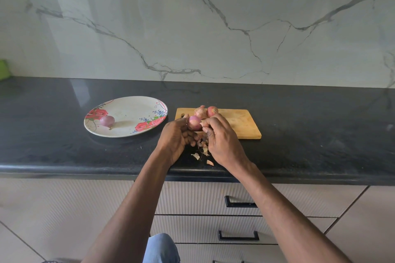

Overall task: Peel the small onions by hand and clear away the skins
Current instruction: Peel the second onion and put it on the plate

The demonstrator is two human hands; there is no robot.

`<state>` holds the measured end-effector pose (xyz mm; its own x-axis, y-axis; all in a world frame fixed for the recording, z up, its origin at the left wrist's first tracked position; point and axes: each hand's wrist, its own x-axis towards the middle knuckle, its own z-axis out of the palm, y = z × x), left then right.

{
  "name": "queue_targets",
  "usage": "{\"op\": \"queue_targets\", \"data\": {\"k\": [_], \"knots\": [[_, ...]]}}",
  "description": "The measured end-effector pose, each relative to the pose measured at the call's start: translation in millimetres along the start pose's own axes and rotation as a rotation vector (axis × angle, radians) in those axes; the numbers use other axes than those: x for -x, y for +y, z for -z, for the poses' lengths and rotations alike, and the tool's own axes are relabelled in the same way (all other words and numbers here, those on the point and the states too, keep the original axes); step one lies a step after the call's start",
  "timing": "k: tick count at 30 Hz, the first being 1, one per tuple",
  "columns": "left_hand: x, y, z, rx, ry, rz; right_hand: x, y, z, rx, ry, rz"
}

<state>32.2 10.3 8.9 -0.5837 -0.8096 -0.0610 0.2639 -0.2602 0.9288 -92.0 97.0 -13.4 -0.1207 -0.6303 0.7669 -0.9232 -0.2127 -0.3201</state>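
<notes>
Black stone counter (64,151): a glossy dark worktop is seen from above, backed by a white marble-look wall.
Held onion (194,123): a small purple onion, partly peeled, is held above the counter's front part, between both hands.
Left hand (176,139): its fingers are curled round the onion's left side, gripping it.
Right hand (222,141): its fingertips are pinched at the onion's right side, where a bit of skin is caught.
Skins (202,151): pale, papery scraps are scattered on the counter just beneath the hands.
Cutting board (241,123): a wooden board is laid behind the hands.
Unpeeled onions (206,111): two are set together at the board's far edge.
Plate (132,111): a floral plate is placed left of the board.
Peeled onion (107,121): one is resting on the plate's left part.
Drawers (239,205): ribbed fronts with black handles are seen below the counter.
</notes>
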Motion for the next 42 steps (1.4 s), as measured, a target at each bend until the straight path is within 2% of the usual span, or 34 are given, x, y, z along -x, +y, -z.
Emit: {"op": "queue_targets", "data": {"k": [10,15,19,29,42], "knots": [[-0.9,2.6,2.5,0.237,0.024,0.033,-0.3,-3.6,2.7,0.046,0.043,-0.067],[-4.9,-1.9,4.5,0.170,-0.049,-0.005,-2.0,0.5,5.9,-0.007,0.152,-0.042],[-2.8,-1.4,3.2,0.126,-0.072,-0.005,-1.5,-2.2,8.2,-0.158,0.130,-0.056],[0.4,1.3,3.2,0.135,-0.071,0.054,-3.3,-1.5,5.2,-0.124,0.150,-0.062],[-0.3,1.5,1.4,0.186,-0.039,0.057,-0.8,0.9,0.4,0.000,0.141,0.090]]}}
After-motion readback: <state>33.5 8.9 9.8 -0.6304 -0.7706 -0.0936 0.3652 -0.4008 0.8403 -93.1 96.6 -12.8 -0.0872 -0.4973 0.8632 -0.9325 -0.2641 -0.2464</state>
